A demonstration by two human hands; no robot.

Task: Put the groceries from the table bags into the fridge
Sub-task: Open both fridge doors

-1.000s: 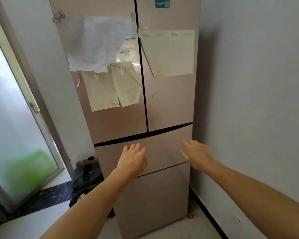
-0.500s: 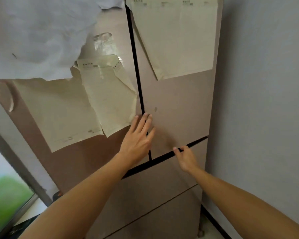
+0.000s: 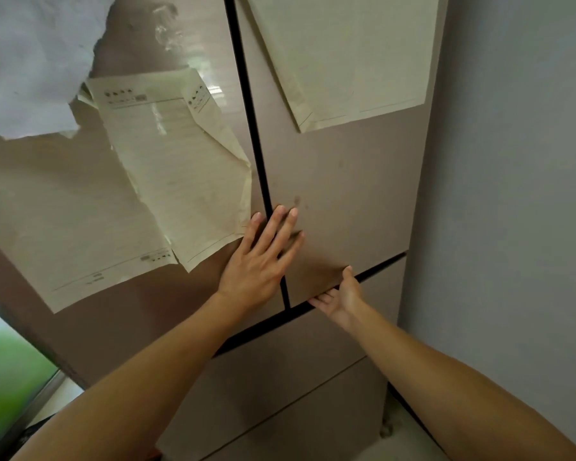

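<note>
From the head view, the fridge (image 3: 346, 194) fills most of the frame. Its fronts are smooth, glossy and pinkish-brown, split by narrow dark seams, and all of them sit closed. Thin cream sheets (image 3: 180, 161), creased and curling at the corners, cling to the left upper door (image 3: 113, 327). A crumpled white sheet (image 3: 30, 61) overlaps them at 10 o'clock. A flatter cream page (image 3: 346, 54) hangs on the right upper door (image 3: 363, 181) at 1 o'clock. A matte grey wall (image 3: 512, 194) stands at 3 o'clock, just beside the fridge. A blurred green pane (image 3: 7, 377) shows at 8 o'clock.

The left hand (image 3: 260, 261) lies flat near the centre, its grip released. Its straight, slightly spread fingers press across the vertical seam, touching both upper doors. The right hand (image 3: 343, 294), at 4 o'clock from it, is turned palm-up. Its fingers hook under the bottom edge of the right upper door and the thumb rests on the door's face, so its grip grasps that edge just above the drawer front (image 3: 313, 344).
</note>
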